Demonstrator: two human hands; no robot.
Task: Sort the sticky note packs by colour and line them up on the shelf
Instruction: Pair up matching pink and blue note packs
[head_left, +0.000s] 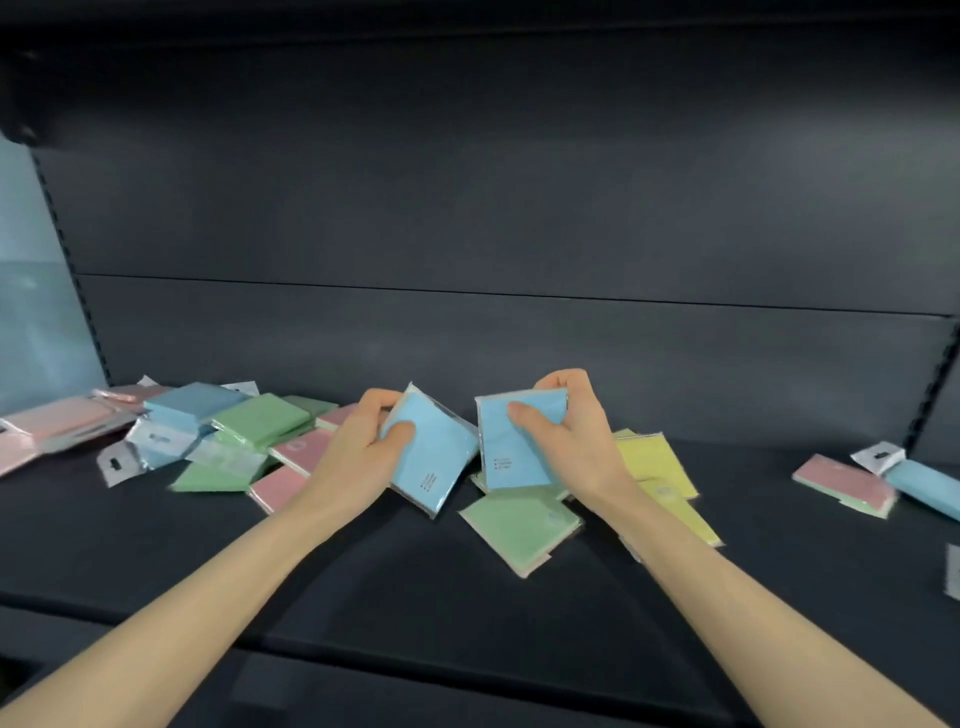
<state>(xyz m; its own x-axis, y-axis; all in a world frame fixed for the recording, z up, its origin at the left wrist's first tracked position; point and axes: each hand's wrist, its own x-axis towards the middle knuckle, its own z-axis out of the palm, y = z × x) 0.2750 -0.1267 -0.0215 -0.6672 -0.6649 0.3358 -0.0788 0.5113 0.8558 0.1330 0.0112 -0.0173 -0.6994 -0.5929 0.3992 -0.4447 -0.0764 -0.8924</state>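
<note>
My left hand (358, 447) grips one blue pack (434, 457), my right hand (566, 436) another blue pack (519, 447). Both are above the shelf (363, 582) middle, over a green pack (519, 530).

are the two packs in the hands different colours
No, the left hand grips a blue pack and the right hand grips a second blue pack.

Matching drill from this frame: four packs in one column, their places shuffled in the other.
1 tilted blue pack
2 front green pack
3 yellow pack
4 far-right pink pack

A beside the end blue pack
B in the left hand's grip
C just right of the right hand, which holds the second blue pack
D flat on the shelf, nearest its front

Pairs: 1-B, 2-D, 3-C, 4-A
</note>
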